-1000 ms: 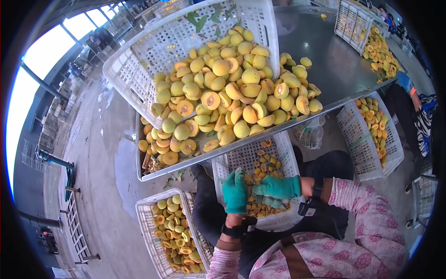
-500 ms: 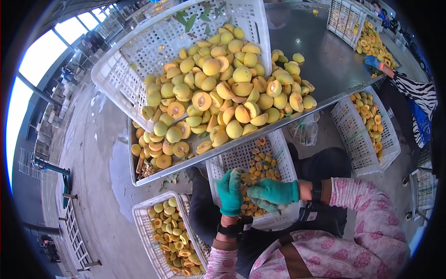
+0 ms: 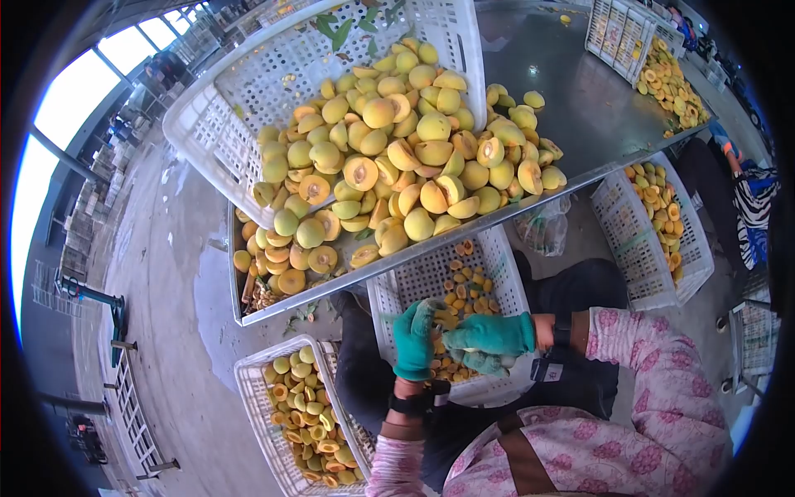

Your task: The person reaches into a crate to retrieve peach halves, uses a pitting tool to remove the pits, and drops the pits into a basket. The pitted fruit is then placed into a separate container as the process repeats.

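Over the crate (image 3: 505,273), left hand (image 3: 413,341) and right hand (image 3: 494,335) show curled fingers, contents unclear; fruit (image 3: 377,113) heaped beyond could, if jolted, roll in.

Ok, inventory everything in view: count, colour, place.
Table: 1, grey, ahead
Tipped crate: 1, white, on table
Leaves: several, green, in tipped crate
Far crate: 1, white, table's far end
Middle crate: 1, white, below table
Left crate: 1, white, lower left
Right crate: 1, white, right side
Fruit: dozens, yellow-orange, table and crates
Plastic bag: 1, clear, near right crate
Co-worker's sleeve: 1, black-and-white, far right
Frame: 1, white, left floor
Beyond these: too small to tell
Legs: 2, dark, around middle crate
Sleeves: 2, pink, bottom
Left grip: 1, green-gloved, above middle crate
Right grip: 1, green-gloved, beside left grip
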Demonstrator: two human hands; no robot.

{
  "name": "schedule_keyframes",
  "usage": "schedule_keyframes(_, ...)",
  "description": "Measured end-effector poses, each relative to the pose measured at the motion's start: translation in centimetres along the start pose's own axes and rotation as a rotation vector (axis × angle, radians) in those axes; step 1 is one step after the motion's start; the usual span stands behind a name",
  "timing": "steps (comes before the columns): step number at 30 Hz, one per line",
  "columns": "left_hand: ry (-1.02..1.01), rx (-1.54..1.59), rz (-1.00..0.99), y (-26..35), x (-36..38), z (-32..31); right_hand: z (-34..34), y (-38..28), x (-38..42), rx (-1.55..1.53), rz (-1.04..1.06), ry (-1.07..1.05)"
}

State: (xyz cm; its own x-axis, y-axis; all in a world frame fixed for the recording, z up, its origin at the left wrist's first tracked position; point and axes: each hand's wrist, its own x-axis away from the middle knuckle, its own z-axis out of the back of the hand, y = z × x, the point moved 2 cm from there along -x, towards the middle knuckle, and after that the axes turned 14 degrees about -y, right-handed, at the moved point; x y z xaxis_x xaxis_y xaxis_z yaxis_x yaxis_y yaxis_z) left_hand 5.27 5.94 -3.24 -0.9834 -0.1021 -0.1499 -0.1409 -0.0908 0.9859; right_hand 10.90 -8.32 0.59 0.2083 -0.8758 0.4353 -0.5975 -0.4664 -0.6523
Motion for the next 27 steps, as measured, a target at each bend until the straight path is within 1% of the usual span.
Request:
schedule_keyframes(3,0.004,0.275,0.123,-0.7,0.7,-0.6,-0.4,0.1,1.0,-0.156,-0.025,-0.027)
schedule_keyframes(4,-0.1,0.164,0.181,-0.5,0.7,-0.1,-0.4,0.4,1.0,-0.142,-0.018,-0.025)
schedule_keyframes(7,0.007,0.109,0.122,0.6,0.9,-0.2,-0.4,0.7,0.7,-0.088,-0.014,-0.036)
schedule_keyframes(9,0.165,0.077,0.062,-0.3,1.9,-1.5,-0.6,0.2,1.2,-0.049,-0.015,-0.049)
schedule_keyframes(10,0.241,0.067,0.031,-0.8,2.1,-1.9,-0.1,0.3,1.2,0.023,-0.06,-0.02)
schedule_keyframes(12,0.031,-0.009,0.223,-2.6,1.3,-1.2,1.1,0.8,1.3,0.164,-0.156,0.039)
schedule_keyframes(13,-0.068,-0.045,0.32,-3.2,1.2,-0.9,1.4,1.0,1.2,0.134,-0.184,0.03)
schedule_keyframes(14,-0.037,-0.03,0.27,-3.4,0.9,-0.9,1.8,0.8,1.2,0.112,-0.21,0.019)
schedule_keyframes(15,-0.011,-0.027,0.304,-3.2,0.6,-0.9,2.0,0.8,1.2,0.084,-0.228,0.012)
schedule_keyframes(18,0.049,-0.033,0.392,-2.7,0.3,-0.9,1.9,0.9,2.3,0.863,-0.102,0.252)
schedule_keyframes(20,0.059,-0.046,0.435,-3.3,0.5,-1.3,1.5,1.8,2.3,1.029,0.0,0.383)
schedule_keyframes(21,0.097,0.106,0.403,-3.5,0.7,-1.6,1.3,2.1,2.4,1.108,0.048,0.449)
schedule_keyframes(22,0.145,0.256,0.368,-2.9,0.8,-1.9,1.0,1.9,2.3,1.084,0.057,0.47)
schedule_keyframes(23,0.194,0.402,0.329,-2.1,0.8,-1.9,1.0,2.2,1.9,1.079,0.121,0.446)
schedule_keyframes(24,0.205,0.459,0.332,-1.2,0.8,-1.7,1.1,2.9,1.2,1.07,0.189,0.419)
schedule_keyframes(25,0.154,0.421,0.342,-1.3,1.0,-1.3,1.2,3.3,0.4,1.061,0.26,0.391)
schedule_keyframes(27,0.048,0.349,0.359,-2.2,1.1,-0.7,2.0,4.5,-0.1,0.905,0.109,0.288)
